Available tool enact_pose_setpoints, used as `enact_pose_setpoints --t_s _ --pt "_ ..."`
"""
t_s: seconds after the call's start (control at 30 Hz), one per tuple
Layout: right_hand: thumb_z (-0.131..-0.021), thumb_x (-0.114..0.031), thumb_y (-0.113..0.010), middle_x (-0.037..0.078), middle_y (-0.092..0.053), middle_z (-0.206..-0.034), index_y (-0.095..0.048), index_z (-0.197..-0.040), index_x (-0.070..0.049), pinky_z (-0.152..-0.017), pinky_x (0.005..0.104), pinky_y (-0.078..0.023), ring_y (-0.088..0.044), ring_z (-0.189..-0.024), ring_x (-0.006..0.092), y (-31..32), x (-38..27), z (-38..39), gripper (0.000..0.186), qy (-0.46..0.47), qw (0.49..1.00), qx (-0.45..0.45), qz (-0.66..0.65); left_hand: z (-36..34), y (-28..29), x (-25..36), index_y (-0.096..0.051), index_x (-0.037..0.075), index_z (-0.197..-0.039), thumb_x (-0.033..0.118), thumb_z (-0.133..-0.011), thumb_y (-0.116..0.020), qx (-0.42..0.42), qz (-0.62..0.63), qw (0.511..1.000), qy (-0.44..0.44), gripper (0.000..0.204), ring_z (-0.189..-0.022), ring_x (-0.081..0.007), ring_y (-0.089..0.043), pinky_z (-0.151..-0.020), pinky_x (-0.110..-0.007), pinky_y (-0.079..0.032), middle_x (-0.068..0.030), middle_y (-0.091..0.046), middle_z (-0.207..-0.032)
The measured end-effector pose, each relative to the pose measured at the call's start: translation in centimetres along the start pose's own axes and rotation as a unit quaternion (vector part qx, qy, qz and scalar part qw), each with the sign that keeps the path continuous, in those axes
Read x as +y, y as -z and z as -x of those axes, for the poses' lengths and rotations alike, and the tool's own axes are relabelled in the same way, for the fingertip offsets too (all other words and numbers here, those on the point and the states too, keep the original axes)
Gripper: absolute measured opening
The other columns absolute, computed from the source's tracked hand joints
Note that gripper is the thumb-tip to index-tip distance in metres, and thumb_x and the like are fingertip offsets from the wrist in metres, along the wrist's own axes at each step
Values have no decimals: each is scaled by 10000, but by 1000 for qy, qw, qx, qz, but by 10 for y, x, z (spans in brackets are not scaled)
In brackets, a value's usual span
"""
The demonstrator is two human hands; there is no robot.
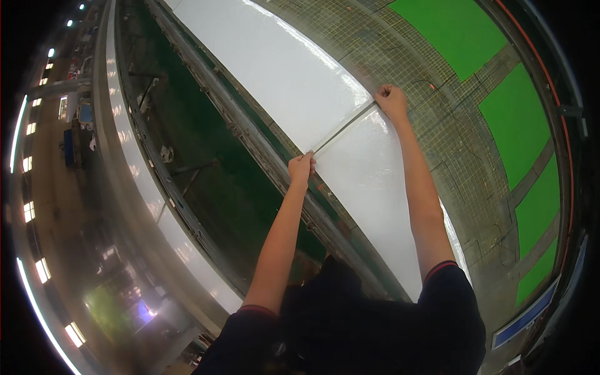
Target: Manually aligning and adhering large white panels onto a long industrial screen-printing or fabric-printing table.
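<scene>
I have two hands over two white sheets, one (pixel 275 69) farther off and one (pixel 369 169) nearer me, with one thin dark line (pixel 345 128) between them. My left hand (pixel 302 166) is closed at the line's left end, my right hand (pixel 392 102) at its right end; I cannot tell what sits between the fingers. One metal rail (pixel 219 103) runs left of the sheets; right lie a yellow-lined grid (pixel 456 147) and four green patches (pixel 450 31).
</scene>
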State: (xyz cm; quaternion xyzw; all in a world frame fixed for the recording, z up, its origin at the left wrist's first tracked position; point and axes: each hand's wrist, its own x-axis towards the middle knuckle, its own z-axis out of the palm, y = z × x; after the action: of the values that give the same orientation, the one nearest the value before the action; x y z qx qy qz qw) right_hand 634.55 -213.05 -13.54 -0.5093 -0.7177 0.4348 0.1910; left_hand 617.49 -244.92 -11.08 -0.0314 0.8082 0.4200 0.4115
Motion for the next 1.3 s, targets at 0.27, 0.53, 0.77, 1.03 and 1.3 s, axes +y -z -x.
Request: enact_pose_setpoints --t_s 0.27,0.53,0.77,1.03,1.3 --pt "-871 -187 -724 122 -662 -845 -720 -891 -24 -735 392 -520 -651 -772 266 2 -11 63 164 -22 994 105 -33 37 -21 -47 -634 28 -1210 195 -941 -744 219 3 971 -93 335 -751 -181 -657 -589 -311 -559 -73 -682 -1025" --pt "-867 -225 -773 170 -576 -1125 -699 -1020 -12 -952 478 -503 -561 -1120 374 7 -3 100 273 10 979 117 164 57 -49 -16 -446 57 -1365 102 -918 -731 181 123 974 63 532 -930 -257 -656 -652 -345 -621 -137 -590 -1230" --pt "-922 -203 -714 178 -577 -1146 -689 -1006 -3 -952 502 -496 -561 -1126 379 -5 9 86 218 -1 966 149 212 59 -52 -22 -462 29 -1317 69 -877 -757 206 58 976 40 532 -932 -267 -675 -787 -401 -597 -140 -662 -1119" --pt "-975 -163 -645 182 -565 -1143 -646 -1056 8 -966 495 -472 -553 -1107 385 -9 9 98 189 58 962 162 211 55 -50 -30 -520 8 -1285 71 -886 -817 235 39 971 30 502 -959 -272 -719 -849 -393 -579 -163 -749 -1055" --pt "-928 -183 -721 160 -603 -1031 -636 -1055 -5 -927 485 -464 -570 -1030 370 -3 9 111 235 72 975 189 87 65 -56 -42 -589 -30 -1207 131 -962 -759 169 56 983 -45 340 -918 -201 -661 -838 -350 -531 -115 -712 -1025"
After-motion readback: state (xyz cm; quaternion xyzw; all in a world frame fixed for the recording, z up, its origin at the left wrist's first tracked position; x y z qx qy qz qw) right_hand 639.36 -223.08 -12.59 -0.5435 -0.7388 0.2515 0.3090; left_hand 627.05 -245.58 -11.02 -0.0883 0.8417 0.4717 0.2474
